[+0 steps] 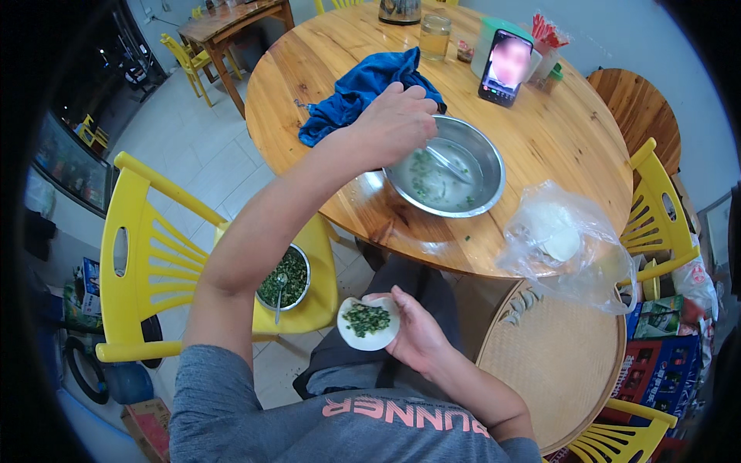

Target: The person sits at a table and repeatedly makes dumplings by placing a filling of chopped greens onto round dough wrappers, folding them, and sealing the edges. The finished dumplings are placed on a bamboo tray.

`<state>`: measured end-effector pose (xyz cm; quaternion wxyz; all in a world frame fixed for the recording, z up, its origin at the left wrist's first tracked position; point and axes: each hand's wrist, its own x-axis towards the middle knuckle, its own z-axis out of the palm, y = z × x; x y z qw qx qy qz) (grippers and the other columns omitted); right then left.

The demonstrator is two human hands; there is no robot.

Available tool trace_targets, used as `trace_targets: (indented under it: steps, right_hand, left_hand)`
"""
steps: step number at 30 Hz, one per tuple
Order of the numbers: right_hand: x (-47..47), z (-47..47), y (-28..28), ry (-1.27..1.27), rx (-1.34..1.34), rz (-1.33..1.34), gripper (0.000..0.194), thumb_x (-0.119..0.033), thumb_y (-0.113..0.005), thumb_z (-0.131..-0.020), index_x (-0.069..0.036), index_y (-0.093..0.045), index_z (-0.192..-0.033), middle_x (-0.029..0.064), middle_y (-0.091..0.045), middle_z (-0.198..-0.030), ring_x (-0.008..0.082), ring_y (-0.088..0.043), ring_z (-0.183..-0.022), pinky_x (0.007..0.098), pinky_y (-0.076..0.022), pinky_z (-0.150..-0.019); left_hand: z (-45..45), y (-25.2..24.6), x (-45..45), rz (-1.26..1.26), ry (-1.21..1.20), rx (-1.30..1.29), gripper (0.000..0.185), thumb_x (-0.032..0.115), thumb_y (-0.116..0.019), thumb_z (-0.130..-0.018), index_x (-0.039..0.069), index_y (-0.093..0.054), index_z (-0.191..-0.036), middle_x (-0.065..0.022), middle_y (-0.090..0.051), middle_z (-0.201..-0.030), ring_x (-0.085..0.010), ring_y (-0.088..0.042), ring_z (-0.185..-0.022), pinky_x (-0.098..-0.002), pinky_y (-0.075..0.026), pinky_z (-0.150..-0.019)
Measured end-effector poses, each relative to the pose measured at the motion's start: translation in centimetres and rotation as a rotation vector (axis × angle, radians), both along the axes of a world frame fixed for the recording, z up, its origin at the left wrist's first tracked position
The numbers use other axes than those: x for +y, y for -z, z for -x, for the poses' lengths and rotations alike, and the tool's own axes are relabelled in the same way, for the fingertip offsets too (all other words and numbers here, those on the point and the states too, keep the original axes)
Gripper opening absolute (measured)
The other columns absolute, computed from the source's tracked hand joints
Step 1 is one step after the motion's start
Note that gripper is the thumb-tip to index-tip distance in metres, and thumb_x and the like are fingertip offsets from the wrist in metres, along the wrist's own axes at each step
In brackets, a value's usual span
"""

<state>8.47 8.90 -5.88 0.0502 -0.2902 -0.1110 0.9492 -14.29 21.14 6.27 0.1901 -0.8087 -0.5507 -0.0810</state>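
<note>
My right hand [419, 338] holds a round dough wrapper [345, 333] with chopped green filling [367, 320] on it, above my lap. Over the left rim of a steel bowl [499, 173] of cloudy liquid is my left hand [399, 118], its fingers curled and its fingertips hidden. A metal utensil [448, 164] with green bits around it lies in the liquid; whether my left hand touches it, I cannot tell. More green filling [289, 272] and a spoon [280, 295] are in a bowl on the yellow chair at left. White wrappers [561, 240] lie in a clear plastic bag [602, 254].
Several folded dumplings [524, 304] sit on a round woven tray [544, 370] at right. The round wooden table [376, 226] also bears a blue cloth [370, 81], a glass jar [435, 37] and an upright phone [505, 68]. Yellow chairs [153, 173] stand around it.
</note>
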Motion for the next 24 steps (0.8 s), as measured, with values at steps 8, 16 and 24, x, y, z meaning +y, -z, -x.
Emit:
trace_targets:
  steps: [8,16,24]
  right_hand:
    - [2.0,-3.2,0.7,0.162,0.089,-0.051,0.055,-0.042,-0.031,-0.106,0.003,-0.053,-0.129,0.0159,-0.06,-0.129,0.0277,-0.058,-0.121,0.0397,-0.0456,-0.104]
    - [1.9,-2.1,3.8,0.29,0.068,0.066,0.048,-0.039,-0.039,-0.104,0.001,-0.053,-0.127,0.0157,-0.061,-0.127,0.0289,-0.058,-0.12,0.0424,-0.0456,-0.104]
    - [1.3,-1.5,4.1,0.302,0.057,0.145,0.052,-0.039,-0.036,-0.105,0.003,-0.05,-0.132,0.0196,-0.058,-0.131,0.0334,-0.056,-0.123,0.0485,-0.0429,-0.107]
  left_hand:
    - [-1.7,0.1,-0.8,-0.227,0.042,0.289,0.008,0.01,-0.063,-0.078,0.014,-0.062,-0.085,-0.0002,-0.053,-0.083,-0.0173,-0.055,-0.089,-0.0343,-0.038,-0.085]
    - [-0.7,1.1,-10.8,-0.372,-0.123,-0.286,0.005,0.01,-0.065,-0.082,0.011,-0.066,-0.086,-0.0022,-0.057,-0.075,-0.0195,-0.057,-0.069,-0.0334,-0.038,-0.071]
    - [-2.4,7.9,-23.1,0.0,-0.137,-0.499,0.016,0.02,-0.08,-0.069,0.014,-0.069,-0.078,0.0006,-0.057,-0.073,-0.017,-0.052,-0.068,-0.035,-0.035,-0.072]
